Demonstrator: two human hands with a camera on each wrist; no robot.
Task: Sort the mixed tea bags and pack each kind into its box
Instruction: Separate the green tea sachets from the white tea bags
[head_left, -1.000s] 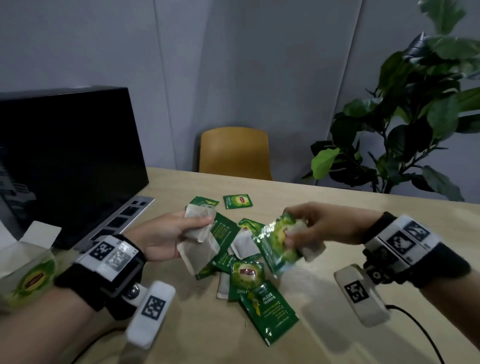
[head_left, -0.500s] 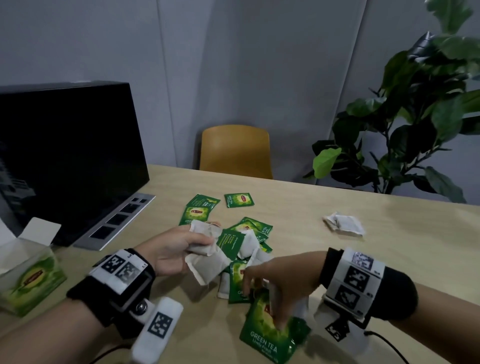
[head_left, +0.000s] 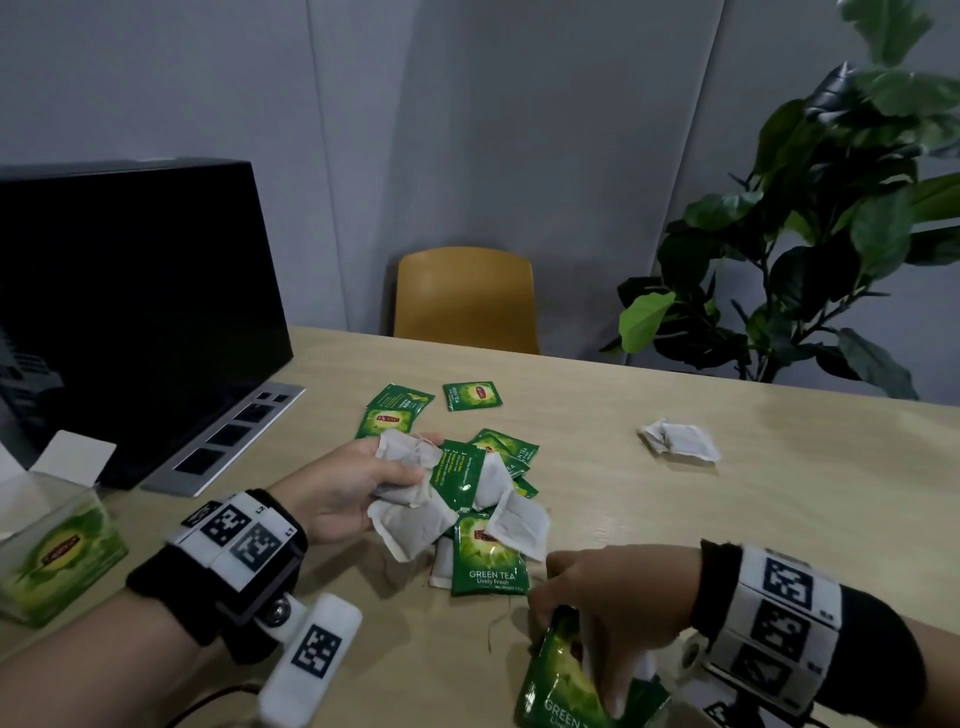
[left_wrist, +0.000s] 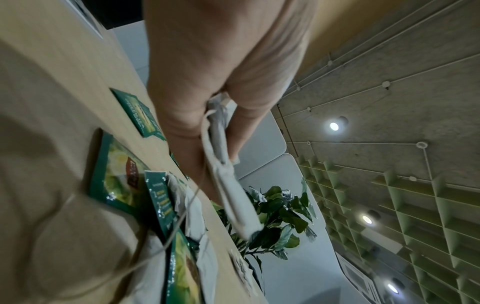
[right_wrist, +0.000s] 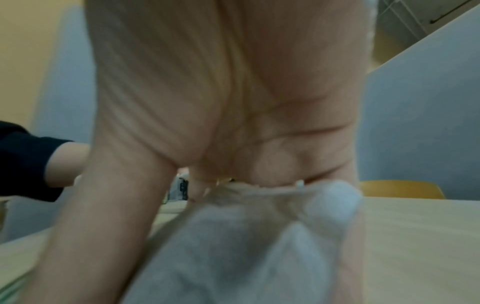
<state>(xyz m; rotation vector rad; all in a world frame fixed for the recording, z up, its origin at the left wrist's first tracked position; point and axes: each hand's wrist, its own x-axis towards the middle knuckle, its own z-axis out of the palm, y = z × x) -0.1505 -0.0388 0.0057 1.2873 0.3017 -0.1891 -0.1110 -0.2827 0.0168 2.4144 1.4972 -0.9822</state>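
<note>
A heap of green tea sachets (head_left: 489, 558) and plain white tea bags (head_left: 519, 525) lies mid-table. My left hand (head_left: 353, 486) holds a bunch of white tea bags (head_left: 405, 470) just left of the heap; in the left wrist view those bags (left_wrist: 226, 174) stick out between thumb and fingers. My right hand (head_left: 613, 597) is at the near edge, gripping a green sachet (head_left: 566, 686) together with a white bag (right_wrist: 259, 236). Two white bags (head_left: 680, 441) lie apart at the right. An open green tea box (head_left: 57, 561) stands at the far left.
A black monitor (head_left: 130, 312) on a grey base fills the left side behind the box. A yellow chair (head_left: 467, 301) and a leafy plant (head_left: 831, 249) stand beyond the table's far edge. Three green sachets (head_left: 470, 397) lie behind the heap.
My right hand dropped white bags at the right, came back near the front edge and now pulls a green sachet and white bag toward me. The left hand stays put.
</note>
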